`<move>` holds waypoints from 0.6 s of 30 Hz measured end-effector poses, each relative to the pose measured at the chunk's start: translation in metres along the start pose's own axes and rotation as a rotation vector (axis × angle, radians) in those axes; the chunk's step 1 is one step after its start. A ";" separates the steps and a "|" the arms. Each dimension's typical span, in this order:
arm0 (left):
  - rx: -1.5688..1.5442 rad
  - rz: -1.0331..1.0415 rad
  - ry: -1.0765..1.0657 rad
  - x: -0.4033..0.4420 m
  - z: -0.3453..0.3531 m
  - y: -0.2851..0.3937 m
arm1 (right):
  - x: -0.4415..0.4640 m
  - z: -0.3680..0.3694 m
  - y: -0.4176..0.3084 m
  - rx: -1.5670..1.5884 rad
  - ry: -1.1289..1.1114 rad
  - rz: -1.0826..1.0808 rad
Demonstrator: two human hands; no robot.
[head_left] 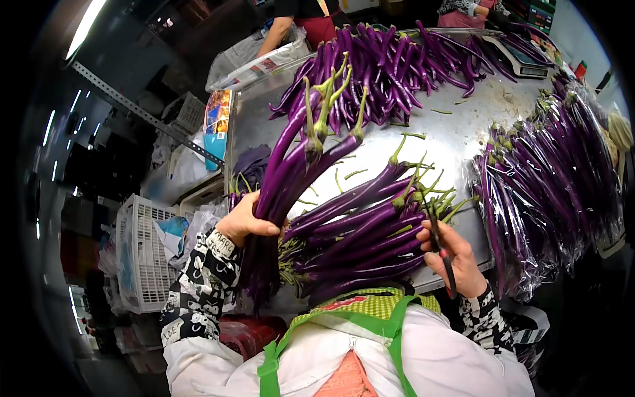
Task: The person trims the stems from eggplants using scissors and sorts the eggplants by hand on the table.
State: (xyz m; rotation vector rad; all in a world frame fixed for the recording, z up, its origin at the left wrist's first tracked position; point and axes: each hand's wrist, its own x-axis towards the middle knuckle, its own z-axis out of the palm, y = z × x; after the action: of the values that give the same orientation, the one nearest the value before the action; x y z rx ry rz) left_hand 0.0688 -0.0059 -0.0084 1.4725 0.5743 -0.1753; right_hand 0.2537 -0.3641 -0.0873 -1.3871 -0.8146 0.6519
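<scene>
My left grip (pixel 246 221) is clamped around a bunch of eggplants (pixel 291 165), thumb across the front, their green stems pointing up and away from me and their lower ends hanging below my palm. My right grip (pixel 458 259) is closed on a pair of scissors (pixel 434 228), dark with a touch of red near the pivot; whether the blades are parted I cannot tell. The blades are up beside the stems of a row of eggplants (pixel 364 245) lying crosswise on the metal tabletop (pixel 463 135) right in front of my apron (pixel 370 303), most of the stems to the right. Beyond them, loose stem pieces (pixel 355 175) are scattered over the metal. A big heap of eggplants (pixel 370 73) covers the far side, with a scale (pixel 521 59) near the far right corner. To my right stand eggplants packed in clear plastic (pixel 549 178). To my left, below the tabletop, is a white basket (pixel 145 255). Across the far left corner, another person's arm (pixel 274 36) reaches down to a pale tub (pixel 264 63)
</scene>
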 end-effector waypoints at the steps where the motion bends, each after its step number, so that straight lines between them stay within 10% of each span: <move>1: 0.013 -0.014 -0.003 -0.005 0.000 -0.002 | 0.007 -0.001 -0.003 -0.002 0.002 -0.003; 18: 0.331 -0.013 -0.183 -0.035 0.008 -0.024 | 0.080 0.015 -0.012 -0.260 -0.648 -0.265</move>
State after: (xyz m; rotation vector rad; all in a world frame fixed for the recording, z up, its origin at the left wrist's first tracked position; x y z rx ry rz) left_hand 0.0304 -0.0246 -0.0133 1.7509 0.4191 -0.4270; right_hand 0.2866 -0.2919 -0.0669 -1.2691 -1.6165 0.8180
